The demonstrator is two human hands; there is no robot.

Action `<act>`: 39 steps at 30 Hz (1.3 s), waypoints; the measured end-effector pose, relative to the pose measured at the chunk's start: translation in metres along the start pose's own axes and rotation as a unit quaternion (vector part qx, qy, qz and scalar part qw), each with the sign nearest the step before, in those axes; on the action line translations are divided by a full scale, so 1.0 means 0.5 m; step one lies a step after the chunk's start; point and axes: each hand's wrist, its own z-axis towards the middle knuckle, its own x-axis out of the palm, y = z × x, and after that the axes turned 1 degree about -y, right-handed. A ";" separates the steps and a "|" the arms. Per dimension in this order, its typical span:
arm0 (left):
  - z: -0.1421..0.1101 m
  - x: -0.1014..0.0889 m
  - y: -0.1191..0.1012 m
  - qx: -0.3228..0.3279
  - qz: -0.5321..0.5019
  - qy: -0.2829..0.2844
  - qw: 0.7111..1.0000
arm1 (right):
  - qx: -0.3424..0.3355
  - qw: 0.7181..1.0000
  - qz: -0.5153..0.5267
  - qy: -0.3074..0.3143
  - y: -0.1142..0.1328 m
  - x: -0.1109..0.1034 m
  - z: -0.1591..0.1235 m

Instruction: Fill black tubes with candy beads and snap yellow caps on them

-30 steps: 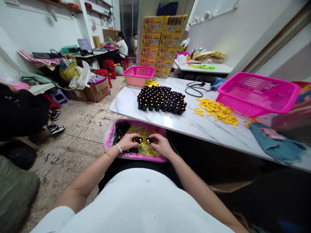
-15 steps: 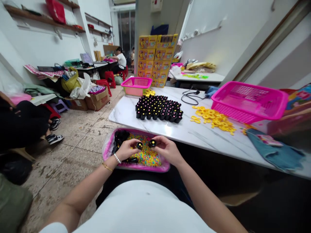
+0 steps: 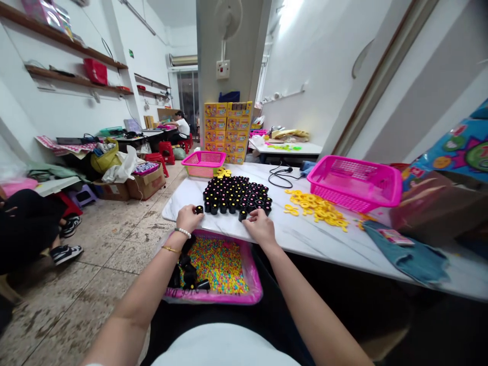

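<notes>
My left hand [image 3: 188, 218] is closed on a small black tube with a yellow top [image 3: 199, 209], held at the near left edge of the white marble table [image 3: 305, 236]. My right hand [image 3: 260, 225] is closed on another black tube [image 3: 242, 215], right at the front of a packed cluster of black tubes [image 3: 236, 194] standing on the table. On my lap sits a pink tray [image 3: 254, 284] full of small coloured beads [image 3: 217, 265], with several empty black tubes [image 3: 187, 267] lying along its left side.
Yellow rings [image 3: 315, 209] lie scattered right of the cluster. Two pink baskets [image 3: 354, 182] [image 3: 204, 163] stand on the table, plus a black cable [image 3: 278, 174] and blue cloth [image 3: 407, 256]. Stacked yellow boxes [image 3: 227, 131] stand behind. A seated person's legs [image 3: 30, 223] are at left; another person [image 3: 180, 127] sits far back.
Both hands have lifted from the bead tray on my lap up to the table edge, each carrying a black tube toward the cluster. The view has tilted upward.
</notes>
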 end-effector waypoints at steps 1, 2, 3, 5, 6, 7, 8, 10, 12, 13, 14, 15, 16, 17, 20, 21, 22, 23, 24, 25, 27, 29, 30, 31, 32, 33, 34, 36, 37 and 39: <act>0.012 0.002 0.002 -0.005 0.013 0.009 1.000 | -0.007 1.000 -0.002 0.004 0.004 0.005 0.001; 0.025 0.003 0.003 -0.008 0.025 0.020 0.999 | -0.016 1.000 -0.004 0.010 0.007 0.010 0.002; 0.037 0.004 0.003 -0.010 0.034 0.033 0.999 | -0.024 1.000 -0.006 0.017 0.011 0.014 0.003; 0.061 0.006 0.003 -0.008 0.048 0.057 0.997 | -0.038 0.999 -0.011 0.032 0.017 0.021 0.008; 0.070 0.007 0.002 -0.006 0.051 0.068 0.996 | -0.042 0.998 -0.014 0.037 0.019 0.023 0.010; 0.077 0.008 0.001 -0.002 0.052 0.076 0.996 | -0.046 0.998 -0.017 0.040 0.020 0.025 0.012; 0.081 0.008 0.000 0.003 0.050 0.081 0.995 | -0.049 0.998 -0.020 0.042 0.021 0.027 0.013; 0.079 0.006 -0.002 0.015 0.041 0.077 0.996 | -0.062 0.997 -0.023 0.041 0.020 0.026 0.010; 0.063 0.003 -0.004 0.023 0.023 0.055 0.998 | -0.081 0.996 -0.022 0.036 0.019 0.022 0.001; 0.051 0.003 -0.003 0.025 0.013 0.040 0.999 | -0.092 0.995 -0.020 0.032 0.018 0.020 -0.006; 0.040 0.003 -0.003 0.025 0.003 0.027 0.999 | -0.103 0.994 -0.019 0.027 0.018 0.017 -0.013; 0.029 0.005 -0.002 0.026 -0.006 0.016 1.000 | -0.113 0.993 -0.018 0.023 0.017 0.016 -0.020; 0.020 0.008 -0.001 0.028 -0.014 0.005 0.999 | -0.123 0.992 -0.016 0.018 0.017 0.014 -0.026; 0.013 0.012 0.000 0.031 -0.021 -0.004 0.999 | -0.133 0.991 -0.015 0.015 0.017 0.013 -0.031; 0.008 0.026 -0.001 0.036 -0.028 -0.024 0.999 | -0.158 0.987 -0.008 0.013 0.020 0.010 -0.039; 0.010 0.030 -0.002 0.036 -0.028 -0.029 0.999 | -0.164 0.986 -0.003 0.013 0.021 0.009 -0.039; 0.013 0.032 -0.005 0.037 -0.028 -0.033 0.998 | -0.168 0.986 0.002 0.012 0.023 0.009 -0.038; 0.016 0.034 -0.008 0.038 -0.030 -0.038 0.998 | -0.172 0.985 0.008 0.011 0.024 0.008 -0.036; 0.017 0.034 -0.011 0.041 -0.034 -0.043 0.998 | -0.175 0.984 0.015 0.010 0.024 0.007 -0.034; 0.016 0.033 -0.014 0.046 -0.039 -0.048 0.997 | -0.177 0.984 0.024 0.008 0.024 0.007 -0.031; 0.003 0.028 -0.016 0.058 -0.055 -0.058 0.995 | -0.182 0.982 0.047 0.008 0.023 0.005 -0.028; -0.024 0.020 -0.007 0.067 -0.074 -0.059 0.993 | -0.184 0.980 0.077 0.013 0.019 0.002 -0.034; -0.043 0.015 0.002 0.069 -0.083 -0.054 0.993 | -0.181 0.979 0.093 0.019 0.015 0.001 -0.042; -0.064 0.010 0.015 0.069 -0.090 -0.043 0.993 | -0.176 0.978 0.108 0.026 0.011 0.001 -0.053; -0.085 0.005 0.030 0.069 -0.095 -0.025 0.993 | -0.168 0.978 0.121 0.037 0.007 0.002 -0.067; -0.106 0.000 0.047 0.066 -0.096 0.000 0.993 | -0.159 0.977 0.131 0.053 0.002 0.006 -0.083; -0.126 -0.005 0.065 0.061 -0.093 0.033 0.993 | -0.150 0.976 0.139 0.075 -0.002 0.012 -0.101; -0.158 -0.011 0.102 0.046 -0.075 0.108 0.990 | -0.140 0.969 0.148 0.144 -0.006 0.033 -0.140; -0.170 -0.013 0.118 0.038 -0.063 0.144 0.987 | -0.141 0.960 0.149 0.190 -0.005 0.047 -0.160; -0.187 -0.016 0.142 0.030 -0.031 0.192 0.980 | -0.155 0.935 0.142 0.286 0.005 0.077 -0.198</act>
